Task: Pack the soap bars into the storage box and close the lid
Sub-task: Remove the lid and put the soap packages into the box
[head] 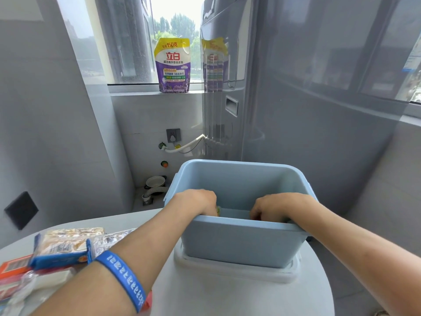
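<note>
Soap bars (61, 247) lie stacked at the surface's left edge, beside the left forearm. Both hands, left (200, 201) and right (273, 207), reach down into the box (239, 242); its wall hides their fingers, so grip cannot be told. Left is nearer the remaining soap.

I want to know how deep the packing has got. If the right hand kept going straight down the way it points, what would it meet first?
The right hand points down into the blue storage box. The near wall hides what lies under it; probably the box floor or a soap bar.

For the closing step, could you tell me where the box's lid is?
The white lid lies flat on the round table, directly beneath the blue storage box standing on it.
</note>
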{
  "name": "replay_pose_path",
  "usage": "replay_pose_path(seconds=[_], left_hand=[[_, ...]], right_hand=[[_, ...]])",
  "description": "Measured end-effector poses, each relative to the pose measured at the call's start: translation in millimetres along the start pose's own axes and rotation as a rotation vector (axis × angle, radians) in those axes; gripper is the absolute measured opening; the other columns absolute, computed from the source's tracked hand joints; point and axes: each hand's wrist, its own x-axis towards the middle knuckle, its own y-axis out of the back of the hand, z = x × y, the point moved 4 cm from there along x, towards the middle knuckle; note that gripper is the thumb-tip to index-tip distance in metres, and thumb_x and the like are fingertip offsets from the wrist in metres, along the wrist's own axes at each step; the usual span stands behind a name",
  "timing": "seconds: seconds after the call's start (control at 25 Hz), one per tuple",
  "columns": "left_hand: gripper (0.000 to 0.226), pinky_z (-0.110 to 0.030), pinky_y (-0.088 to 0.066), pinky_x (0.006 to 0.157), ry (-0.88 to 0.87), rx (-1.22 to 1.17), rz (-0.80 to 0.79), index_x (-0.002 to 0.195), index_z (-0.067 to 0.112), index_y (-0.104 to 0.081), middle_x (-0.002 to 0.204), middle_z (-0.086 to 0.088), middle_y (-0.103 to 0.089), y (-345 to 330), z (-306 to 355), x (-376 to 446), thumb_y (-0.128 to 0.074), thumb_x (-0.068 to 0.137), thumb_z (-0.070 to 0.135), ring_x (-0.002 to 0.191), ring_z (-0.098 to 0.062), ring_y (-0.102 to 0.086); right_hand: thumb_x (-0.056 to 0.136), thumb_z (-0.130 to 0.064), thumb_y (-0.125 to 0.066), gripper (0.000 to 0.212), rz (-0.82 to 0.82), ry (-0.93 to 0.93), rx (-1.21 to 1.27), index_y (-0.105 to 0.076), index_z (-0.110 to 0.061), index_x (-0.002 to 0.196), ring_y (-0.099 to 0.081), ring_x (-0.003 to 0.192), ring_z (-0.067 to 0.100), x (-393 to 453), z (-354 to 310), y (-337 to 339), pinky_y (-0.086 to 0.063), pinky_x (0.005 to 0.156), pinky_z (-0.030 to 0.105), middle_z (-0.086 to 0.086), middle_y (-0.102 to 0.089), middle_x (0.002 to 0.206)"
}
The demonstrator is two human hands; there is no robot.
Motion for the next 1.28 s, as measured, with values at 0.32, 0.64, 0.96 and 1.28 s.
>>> replay_pose_path(seconds=[0.32, 0.64, 0.96, 1.28], left_hand=[[0.012, -0.025, -0.053, 0.063, -0.234, -0.758, 0.848, 0.084, 0.024, -0.075, 0.069, 0.011, -0.069, 31, -85, -120, -0.065, 0.079, 0.021, 0.060, -0.004, -0.062], [0.054, -0.030, -0.052, 0.076, 0.027, -0.242, -0.071, 0.108, 0.038, -0.061, 0.096, 0.017, -0.062, -97, -156, -186, -0.077, 0.062, 0.060, 0.089, -0.010, -0.061], [0.072, -0.034, -0.053, 0.074, -0.032, -0.080, -0.173, 0.114, 0.037, -0.050, 0.103, 0.011, -0.062, -118, -141, -187, -0.078, 0.049, 0.050, 0.088, -0.013, -0.061], [0.079, -0.040, -0.057, 0.072, -0.428, -2.069, -0.048, 0.125, -0.004, -0.060, 0.102, -0.026, -0.068, -87, -198, -205, -0.075, 0.059, 0.036, 0.084, -0.035, -0.067]], right_hand=[[0.084, -0.002, -0.054, 0.033, 0.721, 0.056, 0.310, -0.076, -0.024, 0.094, -0.059, 0.065, -0.004, -49, -38, 62, -0.042, 0.066, 0.013, -0.008, -0.072, 0.084], [0.080, -0.009, -0.052, 0.041, 0.638, 0.535, 0.187, -0.064, -0.028, 0.115, -0.059, 0.107, 0.024, -43, -249, -49, -0.050, 0.078, 0.036, -0.002, -0.067, 0.116], [0.068, -0.050, -0.069, 0.060, 0.442, 0.594, 0.148, -0.048, -0.030, 0.121, -0.052, 0.106, 0.019, 1, -248, -77, -0.047, 0.083, 0.034, -0.003, -0.060, 0.121], [0.075, -0.032, -0.071, 0.052, -0.069, 0.605, 1.738, -0.059, -0.022, 0.125, -0.065, 0.089, 0.027, -40, -180, -58, -0.054, 0.081, 0.047, 0.020, -0.066, 0.108]])
